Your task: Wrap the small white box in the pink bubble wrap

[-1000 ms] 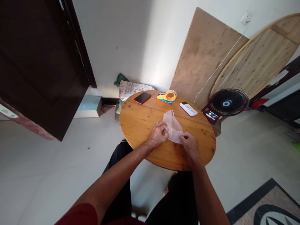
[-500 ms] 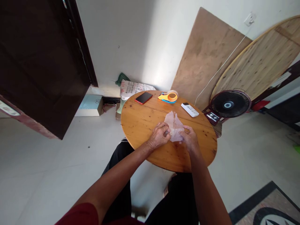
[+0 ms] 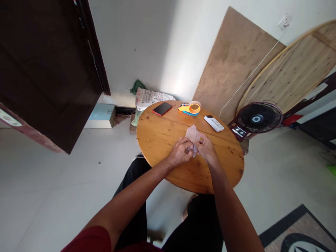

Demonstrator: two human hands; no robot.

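Observation:
A thin, crumpled, pale pinkish sheet (image 3: pixel 192 133), tissue-like, is bunched between my two hands above the round wooden table (image 3: pixel 157 134). My left hand (image 3: pixel 181 151) has its fingers curled and pinches the sheet's lower left part. Close against it, my right hand (image 3: pixel 206 147) grips the right side between thumb and fingers. The upper part of the sheet fans out beyond my fingertips, and a small bit shows below them. Whether anything lies inside the sheet is hidden.
Along the table's far side lie a red-edged phone (image 3: pixel 162 109), an orange tape dispenser (image 3: pixel 190 108) and a white remote-like device (image 3: pixel 214 123). A black fan (image 3: pixel 258 117) stands right of the table. Boards (image 3: pixel 223 56) lean on the wall; a dark door (image 3: pixel 49 70) is at left.
My right hand has moved left, up against my left hand. The sheet, spread wider before, is now gathered narrower between them. The view has shifted slightly.

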